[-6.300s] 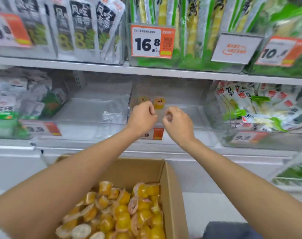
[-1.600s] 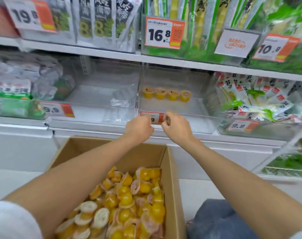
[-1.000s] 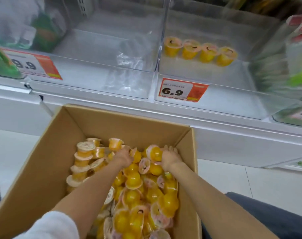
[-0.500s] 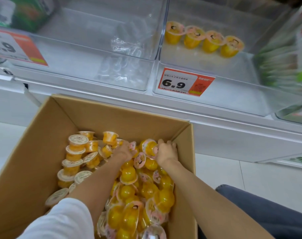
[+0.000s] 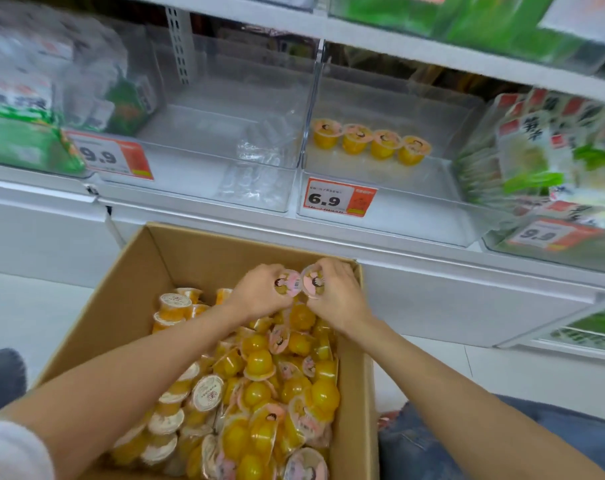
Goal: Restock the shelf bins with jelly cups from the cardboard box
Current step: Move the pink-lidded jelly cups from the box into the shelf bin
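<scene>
An open cardboard box (image 5: pixel 128 292) on the floor holds a heap of yellow jelly cups (image 5: pixel 259 386). Over its far right corner, my left hand (image 5: pixel 259 296) grips one jelly cup (image 5: pixel 289 284) with a pink lid. Beside it, my right hand (image 5: pixel 339 292) grips another pink-lidded cup (image 5: pixel 313 282). The two cups touch. Above, a clear shelf bin (image 5: pixel 415 216) with a 6.9 price tag (image 5: pixel 339 199) holds a row of several jelly cups (image 5: pixel 368 140) at its back.
A clear bin (image 5: pixel 204 188) to the left holds only crumpled clear plastic (image 5: pixel 259 150). Bins of green and white snack packs (image 5: pixel 553 154) flank both sides. A white shelf base (image 5: pixel 432 285) runs behind the box. My jeans-clad knee (image 5: pixel 432 445) is right of the box.
Both hands have risen out of the heap, each with a jelly cup, and now hold them side by side above the box's far right corner. The view has tilted up slightly.
</scene>
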`<state>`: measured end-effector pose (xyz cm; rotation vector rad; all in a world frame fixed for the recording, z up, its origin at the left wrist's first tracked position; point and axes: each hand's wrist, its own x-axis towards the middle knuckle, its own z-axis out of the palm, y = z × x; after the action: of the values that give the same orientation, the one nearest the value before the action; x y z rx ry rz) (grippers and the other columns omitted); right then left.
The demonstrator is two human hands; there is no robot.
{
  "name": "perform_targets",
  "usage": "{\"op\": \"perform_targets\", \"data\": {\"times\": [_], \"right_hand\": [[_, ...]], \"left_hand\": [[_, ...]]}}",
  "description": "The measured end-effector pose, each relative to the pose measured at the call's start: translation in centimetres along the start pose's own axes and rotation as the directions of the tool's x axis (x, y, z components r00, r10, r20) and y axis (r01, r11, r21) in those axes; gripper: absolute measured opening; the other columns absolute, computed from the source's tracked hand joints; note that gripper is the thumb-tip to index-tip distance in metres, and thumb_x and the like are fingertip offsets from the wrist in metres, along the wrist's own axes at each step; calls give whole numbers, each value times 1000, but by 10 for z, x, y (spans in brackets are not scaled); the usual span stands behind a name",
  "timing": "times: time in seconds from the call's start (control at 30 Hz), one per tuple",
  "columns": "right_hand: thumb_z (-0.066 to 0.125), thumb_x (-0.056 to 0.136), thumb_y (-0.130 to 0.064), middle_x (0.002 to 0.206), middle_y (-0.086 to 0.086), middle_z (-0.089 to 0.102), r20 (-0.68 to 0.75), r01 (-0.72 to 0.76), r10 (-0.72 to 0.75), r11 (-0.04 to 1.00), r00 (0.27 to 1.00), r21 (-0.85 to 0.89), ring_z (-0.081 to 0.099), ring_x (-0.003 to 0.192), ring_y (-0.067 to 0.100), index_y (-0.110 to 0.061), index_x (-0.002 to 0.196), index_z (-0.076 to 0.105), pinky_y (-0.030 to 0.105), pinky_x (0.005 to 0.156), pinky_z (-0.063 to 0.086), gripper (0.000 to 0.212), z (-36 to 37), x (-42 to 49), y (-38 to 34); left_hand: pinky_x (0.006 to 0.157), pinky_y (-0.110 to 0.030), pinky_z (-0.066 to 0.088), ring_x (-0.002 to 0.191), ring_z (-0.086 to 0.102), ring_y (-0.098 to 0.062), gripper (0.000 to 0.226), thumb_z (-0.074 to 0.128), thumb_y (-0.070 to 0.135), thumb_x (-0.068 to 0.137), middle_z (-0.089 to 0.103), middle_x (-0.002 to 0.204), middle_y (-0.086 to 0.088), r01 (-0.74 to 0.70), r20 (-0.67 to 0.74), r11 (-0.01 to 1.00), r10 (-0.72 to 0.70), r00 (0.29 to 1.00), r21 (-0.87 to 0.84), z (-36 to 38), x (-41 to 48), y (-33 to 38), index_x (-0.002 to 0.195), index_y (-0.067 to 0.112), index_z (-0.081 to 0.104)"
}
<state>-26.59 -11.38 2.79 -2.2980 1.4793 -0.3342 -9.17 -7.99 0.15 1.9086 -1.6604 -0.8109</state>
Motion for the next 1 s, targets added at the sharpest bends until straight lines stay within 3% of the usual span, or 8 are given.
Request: {"op": "perform_targets", "data": {"times": [0.17,0.33,0.47,0.6,0.8,0.9,0.93,1.0], "right_hand": [[66,67,-13,119,2,55,-223,119,-102,991,969,64,44,114,21,-15,120,54,24,93,37,54,-76,-13,-21],[69,70,-16,102,-8,51,-427,205,-123,967,896,151,46,100,14,-22,99,53,24,84,40,33,-151,6,-30],[71,73,-16,94,-5,48,-514,194,-65,960,856,201,44,92,13,-20,92,50,27,78,37,28,-187,43,-20],[70,71,-23,99,3,55,-414,13,70,981,908,195,49,94,19,-19,93,51,30,79,41,30,-191,105,10],[75,70,-43,103,2,69,-46,-47,51,995,998,86,64,98,22,-19,101,66,33,83,53,40,-173,180,39],[76,78,-34,120,3,64,98,-63,47,983,994,175,58,111,22,-18,120,64,40,98,48,47,-166,187,49],[74,80,-34,122,4,64,103,-67,45,973,994,219,58,112,24,-18,121,63,41,99,48,45,-164,190,54],[67,86,-36,118,9,66,91,-90,71,972,993,218,61,109,28,-14,121,64,39,93,51,42,-161,197,61]], "left_hand": [[75,-37,53,80,61,-17,32,70,40,67,66,87,2,-214,-159,973,225,961,85,-60,-17,75,93,22,67],[92,-37,49,110,57,-21,73,69,50,68,61,117,-3,-253,-305,950,300,904,185,-107,-1,143,132,19,55],[83,-38,52,96,61,-24,57,70,48,71,63,106,-6,-274,-360,935,342,868,227,-122,39,188,117,15,63],[71,-34,54,85,65,-25,43,68,50,68,67,91,-3,-142,-303,947,231,924,289,-109,108,199,95,16,67],[89,-34,49,112,59,-28,55,68,39,83,60,123,-6,-2,-98,927,42,994,376,-79,199,168,130,12,56],[68,-46,56,112,58,-30,43,46,31,96,58,130,-9,30,-15,985,-33,999,-168,-66,230,155,136,16,50],[71,-50,56,118,55,-32,41,43,29,98,54,135,-12,-20,-16,996,18,1000,-90,-67,233,158,136,16,49],[98,-40,47,131,44,-30,43,48,33,98,46,144,-13,-86,-9,870,103,995,486,-73,228,166,137,15,49]]}}
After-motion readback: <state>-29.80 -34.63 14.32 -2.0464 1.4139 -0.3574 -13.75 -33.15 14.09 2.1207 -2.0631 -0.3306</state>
